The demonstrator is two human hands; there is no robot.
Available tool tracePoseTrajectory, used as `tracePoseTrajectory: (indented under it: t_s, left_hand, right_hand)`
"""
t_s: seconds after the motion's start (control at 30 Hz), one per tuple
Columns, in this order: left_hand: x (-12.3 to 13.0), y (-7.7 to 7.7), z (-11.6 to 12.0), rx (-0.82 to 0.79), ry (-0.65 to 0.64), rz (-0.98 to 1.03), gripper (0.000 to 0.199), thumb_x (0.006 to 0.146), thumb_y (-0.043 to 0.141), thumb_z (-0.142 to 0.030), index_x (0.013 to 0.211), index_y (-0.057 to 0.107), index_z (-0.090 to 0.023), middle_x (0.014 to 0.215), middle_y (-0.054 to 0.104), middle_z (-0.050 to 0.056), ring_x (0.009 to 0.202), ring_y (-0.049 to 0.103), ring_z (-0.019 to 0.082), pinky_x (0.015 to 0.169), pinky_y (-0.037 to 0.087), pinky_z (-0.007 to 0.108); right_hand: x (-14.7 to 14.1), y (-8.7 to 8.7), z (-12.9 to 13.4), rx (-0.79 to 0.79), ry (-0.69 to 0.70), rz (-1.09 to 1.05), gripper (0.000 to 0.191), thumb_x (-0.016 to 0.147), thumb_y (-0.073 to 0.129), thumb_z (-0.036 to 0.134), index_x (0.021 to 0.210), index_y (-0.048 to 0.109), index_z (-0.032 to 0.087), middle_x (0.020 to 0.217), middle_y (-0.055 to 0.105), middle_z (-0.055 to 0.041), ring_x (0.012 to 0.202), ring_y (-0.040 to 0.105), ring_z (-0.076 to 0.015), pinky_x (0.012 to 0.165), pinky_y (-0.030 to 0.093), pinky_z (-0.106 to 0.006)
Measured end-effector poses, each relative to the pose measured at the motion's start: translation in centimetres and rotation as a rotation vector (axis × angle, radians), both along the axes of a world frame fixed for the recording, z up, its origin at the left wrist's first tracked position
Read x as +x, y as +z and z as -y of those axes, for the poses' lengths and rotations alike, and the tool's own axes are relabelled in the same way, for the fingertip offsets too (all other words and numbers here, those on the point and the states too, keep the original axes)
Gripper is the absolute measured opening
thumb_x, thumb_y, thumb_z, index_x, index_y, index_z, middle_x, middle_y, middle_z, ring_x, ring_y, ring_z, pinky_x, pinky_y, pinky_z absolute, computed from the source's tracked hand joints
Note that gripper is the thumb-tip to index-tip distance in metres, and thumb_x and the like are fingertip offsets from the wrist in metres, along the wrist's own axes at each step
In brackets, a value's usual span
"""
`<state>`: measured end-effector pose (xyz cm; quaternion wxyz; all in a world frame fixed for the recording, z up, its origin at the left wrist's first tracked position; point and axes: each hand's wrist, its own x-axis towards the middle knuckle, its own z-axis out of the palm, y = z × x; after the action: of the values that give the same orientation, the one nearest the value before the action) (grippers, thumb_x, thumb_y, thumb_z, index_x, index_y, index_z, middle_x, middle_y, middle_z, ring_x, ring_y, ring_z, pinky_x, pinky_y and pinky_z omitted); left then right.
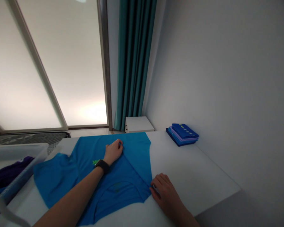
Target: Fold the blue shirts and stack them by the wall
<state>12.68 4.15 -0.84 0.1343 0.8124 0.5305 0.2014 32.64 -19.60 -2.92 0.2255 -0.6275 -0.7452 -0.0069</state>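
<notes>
A blue T-shirt [63, 175] lies spread on the white table [180, 170], its neckline toward the near edge and one side folded over. My left hand [114, 151], with a black watch on the wrist, pinches the shirt's fabric near the upper middle. At the shirt's right edge, by the end of the folded part, my right hand [162, 191] has its fingers curled on the fabric. A small green print shows beside the watch.
A stack of folded clothes [183, 134] sits at the table's back right, by the wall. On the left is a clear plastic bin [41, 153] holding dark clothes. A white cabinet [138, 124] stands beyond the table, before a teal curtain [134, 63].
</notes>
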Motion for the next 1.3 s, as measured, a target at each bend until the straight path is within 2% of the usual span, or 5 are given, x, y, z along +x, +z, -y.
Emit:
tracePoseTrajectory:
  t_s: [0.3, 0.6, 0.87, 1.07, 1.3]
  left_hand:
    - [-0.1, -0.8, -0.6, 0.007, 0.013, 0.041, 0.017, 0.09, 0.042, -0.024, 0.103, 0.053, -0.021, 0.084, 0.067, 0.002, 0.081, 0.063, 0.022, 0.077, 0.034, 0.036]
    - [-0.2, -1.3, -1.0, 0.001, 0.013, 0.083, 0.016, 0.09, 0.042, -0.025, 0.102, 0.053, -0.022, 0.081, 0.065, 0.002, 0.079, 0.062, 0.023, 0.077, 0.035, 0.037]
    - [-0.3, -0.6, -0.9, -0.063, 0.063, 0.268, 0.021, 0.09, 0.041, -0.022, 0.109, 0.05, -0.018, 0.08, 0.062, 0.004, 0.075, 0.061, 0.023, 0.071, 0.039, 0.034]
    - [-0.6, -0.7, -1.1, -0.077, 0.092, 0.396, 0.026, 0.092, 0.035, -0.022, 0.115, 0.047, -0.017, 0.083, 0.061, 0.005, 0.071, 0.061, 0.021, 0.062, 0.041, 0.029]
    - [-1.1, -1.7, -3.1, -0.169, 0.111, 0.519, 0.026, 0.087, 0.039, -0.02, 0.111, 0.049, -0.016, 0.081, 0.063, 0.005, 0.069, 0.061, 0.018, 0.059, 0.043, 0.027]
  right_hand:
    - [0.2, -0.6, 0.6, 0.11, 0.049, 0.033, 0.021, 0.079, 0.061, 0.005, 0.081, 0.051, 0.022, 0.083, 0.058, 0.0002, 0.082, 0.053, -0.0189, 0.081, 0.044, -0.035]
    - [0.2, 0.4, 1.2, 0.089, 0.08, -0.005, 0.013, 0.085, 0.056, 0.01, 0.083, 0.055, 0.022, 0.085, 0.059, -0.002, 0.082, 0.053, -0.0198, 0.08, 0.046, -0.038]
    - [-0.3, 1.5, -2.4, 0.14, 0.038, -0.021, 0.037, 0.093, 0.037, 0.009, 0.123, 0.055, 0.019, 0.113, 0.063, -0.0106, 0.104, 0.058, -0.0223, 0.092, 0.049, -0.041]
    - [-1.7, 1.5, -5.9, 0.012, 0.078, 0.061, 0.046, 0.097, 0.032, 0.017, 0.142, 0.045, 0.02, 0.141, 0.052, -0.0087, 0.131, 0.045, -0.0227, 0.11, 0.036, -0.044]
    - [-2.0, 1.2, -5.6, -0.194, 0.115, 0.098, 0.054, 0.101, 0.026, 0.043, 0.151, 0.028, 0.02, 0.156, 0.028, -0.005, 0.144, 0.024, -0.0222, 0.119, 0.015, -0.046]
